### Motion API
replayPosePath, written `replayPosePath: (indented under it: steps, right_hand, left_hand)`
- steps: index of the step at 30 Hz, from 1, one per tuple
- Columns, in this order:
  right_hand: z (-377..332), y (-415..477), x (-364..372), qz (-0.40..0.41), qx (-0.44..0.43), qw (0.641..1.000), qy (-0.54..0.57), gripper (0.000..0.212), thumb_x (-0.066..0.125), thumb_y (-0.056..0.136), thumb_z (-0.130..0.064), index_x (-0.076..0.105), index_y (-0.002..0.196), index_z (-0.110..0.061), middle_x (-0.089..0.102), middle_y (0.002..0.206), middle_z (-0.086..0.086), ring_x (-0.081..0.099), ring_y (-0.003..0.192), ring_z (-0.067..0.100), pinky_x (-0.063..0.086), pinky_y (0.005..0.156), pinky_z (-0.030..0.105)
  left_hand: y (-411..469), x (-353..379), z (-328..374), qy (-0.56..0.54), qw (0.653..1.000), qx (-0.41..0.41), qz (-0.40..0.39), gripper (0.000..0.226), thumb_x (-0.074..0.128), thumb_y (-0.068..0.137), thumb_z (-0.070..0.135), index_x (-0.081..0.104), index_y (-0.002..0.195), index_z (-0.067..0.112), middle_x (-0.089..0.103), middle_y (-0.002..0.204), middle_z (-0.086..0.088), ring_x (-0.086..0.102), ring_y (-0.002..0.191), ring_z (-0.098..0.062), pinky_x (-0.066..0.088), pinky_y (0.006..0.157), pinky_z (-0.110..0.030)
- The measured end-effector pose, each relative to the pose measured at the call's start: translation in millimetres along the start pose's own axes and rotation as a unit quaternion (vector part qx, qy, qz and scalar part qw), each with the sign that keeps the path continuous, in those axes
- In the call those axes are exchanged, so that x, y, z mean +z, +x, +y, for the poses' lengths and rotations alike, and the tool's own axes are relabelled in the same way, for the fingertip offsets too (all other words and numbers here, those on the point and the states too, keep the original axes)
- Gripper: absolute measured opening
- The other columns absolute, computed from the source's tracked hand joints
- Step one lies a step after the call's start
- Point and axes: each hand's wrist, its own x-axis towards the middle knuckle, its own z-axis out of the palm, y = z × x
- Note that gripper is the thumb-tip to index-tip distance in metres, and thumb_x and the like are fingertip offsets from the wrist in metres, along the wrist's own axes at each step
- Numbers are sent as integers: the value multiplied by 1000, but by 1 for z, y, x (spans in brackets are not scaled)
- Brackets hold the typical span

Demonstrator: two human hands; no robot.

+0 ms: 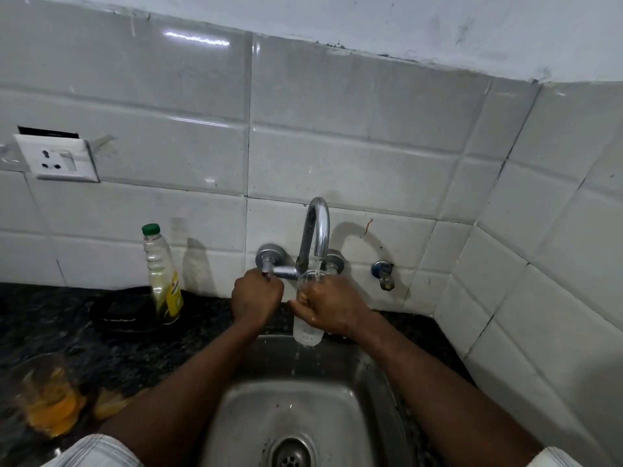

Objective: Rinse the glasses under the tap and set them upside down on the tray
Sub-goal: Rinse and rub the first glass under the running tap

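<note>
clear glass (307, 328) — upright, overflowing, wet

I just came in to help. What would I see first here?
First, the middle: the right hand grips a clear glass under the chrome tap, and water runs off it into the steel sink below. The left hand holds the tap handle beside it. At left, a green-capped bottle stands on the dark counter.

A green-capped bottle (163, 281) stands upright near the tiled wall (337, 156) (a white socket (57, 158) up left).
</note>
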Motion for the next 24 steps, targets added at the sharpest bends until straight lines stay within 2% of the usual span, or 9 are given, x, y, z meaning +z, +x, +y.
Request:
replayPosePath:
  steps: [5, 9, 10, 12, 14, 17, 19, 21, 24]
  right_hand:
    - [-3, 2, 3, -11, 9, 1000, 1, 38, 51, 92, -41, 67, 69, -16, 67, 67, 2, 61, 59, 15, 53, 61, 33]
    - [-7, -3, 6, 96, 15, 995, -9, 44, 46, 90, -46, 62, 61, -17, 61, 57, -1, 55, 50, 13, 40, 51, 23]
    - [-8, -4, 6, 118, 21, 993, -4, 42, 51, 90, -44, 62, 60, -17, 61, 56, -1, 53, 50, 11, 37, 51, 22]
    - [-9, -8, 8, 152, 58, 986, 38, 37, 62, 89, -39, 63, 60, -16, 61, 57, -3, 49, 50, 8, 32, 53, 20]
    - [-13, -13, 12, 158, 127, 972, 116, 38, 62, 90, -45, 63, 63, -17, 62, 60, -5, 52, 53, 6, 38, 52, 22]
    - [-18, -25, 15, 154, 240, 921, 265, 35, 60, 90, -48, 69, 76, -17, 69, 70, -3, 66, 62, 8, 53, 58, 27]
    - [-15, -35, 15, 141, 334, 855, 371, 28, 66, 89, -42, 71, 87, -15, 73, 78, -1, 70, 71, 10, 55, 64, 24]
    - [-12, -44, 18, 85, 415, 780, 460, 34, 70, 85, -46, 69, 100, -15, 74, 90, 1, 71, 82, 16, 57, 72, 28]
    - [-12, -54, 23, -18, 461, 760, 457, 54, 75, 80, -47, 58, 119, -15, 68, 115, 1, 66, 99, 18, 54, 78, 30]
  left_hand:
    - [15, -15, -2, 58, 994, 78, -56, 40, 44, 95, 32, 67, 80, 2, 69, 85, -17, 64, 78, -31, 41, 62, -33]
    - [-15, 8, -24, -136, 981, -118, -69, 51, 44, 95, 49, 70, 93, 6, 70, 94, -19, 66, 87, -36, 53, 77, -37]
    - [-26, 17, -27, -223, 949, -186, -123, 51, 45, 94, 51, 69, 100, 7, 70, 100, -20, 66, 91, -36, 54, 88, -44]
    - [-43, 25, -23, -418, 811, -313, -265, 49, 43, 96, 51, 66, 107, 9, 67, 102, -19, 63, 92, -35, 48, 102, -50]
    - [-50, 26, -18, -543, 705, -347, -296, 48, 41, 96, 46, 65, 110, 7, 68, 94, -19, 62, 84, -32, 52, 90, -43]
    - [-46, 22, -7, -532, 757, -304, -228, 42, 43, 94, 38, 65, 104, 4, 70, 83, -17, 60, 67, -26, 46, 54, -29]
    - [-42, 12, 2, -447, 845, -243, -163, 34, 48, 95, 36, 65, 97, 6, 71, 88, -16, 64, 71, -27, 50, 56, -32]
    - [-35, 1, 6, -252, 957, -130, -63, 35, 52, 94, 41, 65, 82, 11, 71, 85, -14, 67, 73, -26, 58, 68, -38]
    - [-32, -15, 14, -20, 999, 41, 28, 52, 42, 80, 59, 66, 81, 14, 69, 77, -7, 65, 68, -22, 58, 68, -36]
